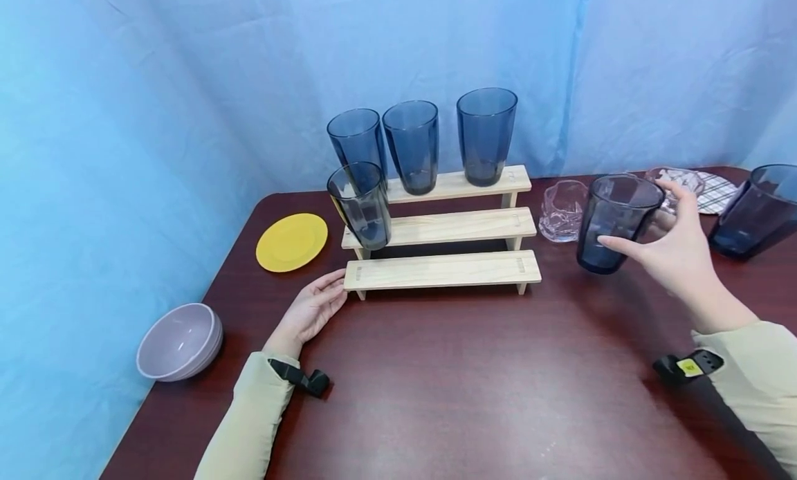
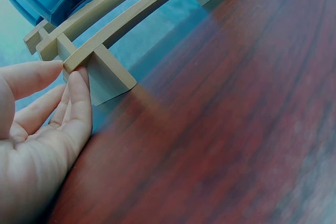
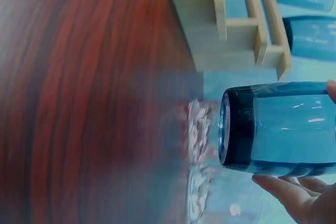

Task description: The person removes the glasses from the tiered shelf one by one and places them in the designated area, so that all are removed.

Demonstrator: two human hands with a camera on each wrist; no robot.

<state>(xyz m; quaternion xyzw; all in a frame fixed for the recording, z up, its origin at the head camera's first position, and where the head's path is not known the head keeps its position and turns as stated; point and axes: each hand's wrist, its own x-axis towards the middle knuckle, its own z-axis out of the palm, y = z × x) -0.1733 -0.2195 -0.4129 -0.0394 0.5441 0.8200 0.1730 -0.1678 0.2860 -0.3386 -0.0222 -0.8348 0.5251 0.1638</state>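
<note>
A three-step wooden rack (image 1: 445,269) stands on the dark red table (image 1: 473,390). Three blue glasses (image 1: 412,146) stand on its top step and one blue glass (image 1: 363,205) on the middle step's left end. My right hand (image 1: 675,243) grips another blue glass (image 1: 613,220) lifted just above the table, right of the rack; the right wrist view shows this glass (image 3: 278,128) clear of the surface. My left hand (image 1: 314,307) rests flat on the table with straight fingers (image 2: 79,93) touching the lowest step's left end (image 2: 86,59).
A clear crinkled glass (image 1: 562,210) sits right of the rack. Another clear glass (image 1: 679,182) and a checked cloth (image 1: 716,193) lie behind my right hand. One more blue glass (image 1: 756,214) stands far right. A yellow plate (image 1: 291,242) and grey bowl (image 1: 180,342) sit left.
</note>
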